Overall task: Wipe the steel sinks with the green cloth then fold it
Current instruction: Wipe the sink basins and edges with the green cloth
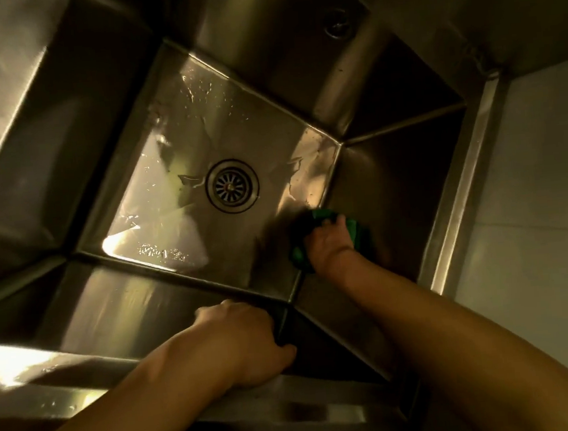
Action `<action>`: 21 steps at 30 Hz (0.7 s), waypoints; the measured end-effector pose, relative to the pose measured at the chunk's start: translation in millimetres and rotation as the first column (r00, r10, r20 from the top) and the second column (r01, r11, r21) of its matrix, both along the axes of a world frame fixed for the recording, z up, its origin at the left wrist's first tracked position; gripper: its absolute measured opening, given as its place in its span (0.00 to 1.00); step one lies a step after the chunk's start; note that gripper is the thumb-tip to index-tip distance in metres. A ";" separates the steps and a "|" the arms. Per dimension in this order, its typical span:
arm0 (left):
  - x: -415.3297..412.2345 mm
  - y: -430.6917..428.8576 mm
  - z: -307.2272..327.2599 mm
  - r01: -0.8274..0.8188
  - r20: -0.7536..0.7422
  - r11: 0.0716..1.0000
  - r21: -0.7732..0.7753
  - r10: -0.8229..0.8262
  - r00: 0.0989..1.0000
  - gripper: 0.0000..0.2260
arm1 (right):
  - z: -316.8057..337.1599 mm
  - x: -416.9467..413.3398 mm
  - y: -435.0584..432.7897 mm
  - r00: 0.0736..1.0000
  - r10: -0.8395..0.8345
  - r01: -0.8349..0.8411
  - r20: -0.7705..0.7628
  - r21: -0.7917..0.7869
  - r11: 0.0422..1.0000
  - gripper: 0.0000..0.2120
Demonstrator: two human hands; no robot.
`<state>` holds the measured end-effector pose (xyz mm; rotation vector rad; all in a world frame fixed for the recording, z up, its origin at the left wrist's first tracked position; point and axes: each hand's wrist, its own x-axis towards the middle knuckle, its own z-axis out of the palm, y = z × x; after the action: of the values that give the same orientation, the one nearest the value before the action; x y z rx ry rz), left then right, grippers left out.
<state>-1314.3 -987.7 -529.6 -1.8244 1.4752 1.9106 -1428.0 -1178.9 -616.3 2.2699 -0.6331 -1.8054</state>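
Here, I log what I see.

- Steel sink (268, 127): a square basin with brushed walls. Its glossy floor is beaded with water drops.
- Drain (232, 185): round and ringed, with a slotted strainer, set mid-floor.
- Green cloth (355, 230): soft and bunched, in the basin's near right corner, against the floor and the right wall.
- Right hand (329, 244): fingers curled over the cloth, clamped on it.
- Left hand (242, 339): fingers hooked over the near rim (82, 365), gripping it.
- Tiled wall (548, 192): pale and flat, right of the sink.
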 end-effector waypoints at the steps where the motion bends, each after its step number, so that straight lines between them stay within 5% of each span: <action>1: 0.1 -0.3 0.2 0.004 0.001 1.000 -0.001 -0.004 1.000 0.30 | 1.5 6.1 -14.9 0.999 -0.019 0.022 0.044 -0.066 0.998 0.20; 5: -0.2 -0.3 1.0 0.005 0.021 1.000 -0.025 -0.004 1.000 0.29 | 17.5 34.8 -62.6 0.952 -0.152 0.214 0.265 -0.220 0.952 0.22; 9: -1.5 4.0 2.2 -0.047 0.062 0.988 -0.144 0.057 0.996 0.22 | 25.0 52.6 -72.0 0.797 -0.137 0.329 0.588 -0.232 0.915 0.28; 13: 1.4 6.7 7.0 0.027 0.215 0.933 -0.360 0.055 0.975 0.18 | 13.2 53.4 -51.8 0.571 -0.282 0.492 0.771 -0.047 0.869 0.31; 21: 63.5 0.0 27.9 0.181 0.386 0.879 -0.442 0.005 0.922 0.15 | -31.6 39.0 -34.5 0.292 -0.525 0.620 0.800 0.259 0.740 0.33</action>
<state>-1250.8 -987.8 -501.7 -2.1067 1.9456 1.1188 -1389.0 -1213.4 -647.9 2.9869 -1.8733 -0.5229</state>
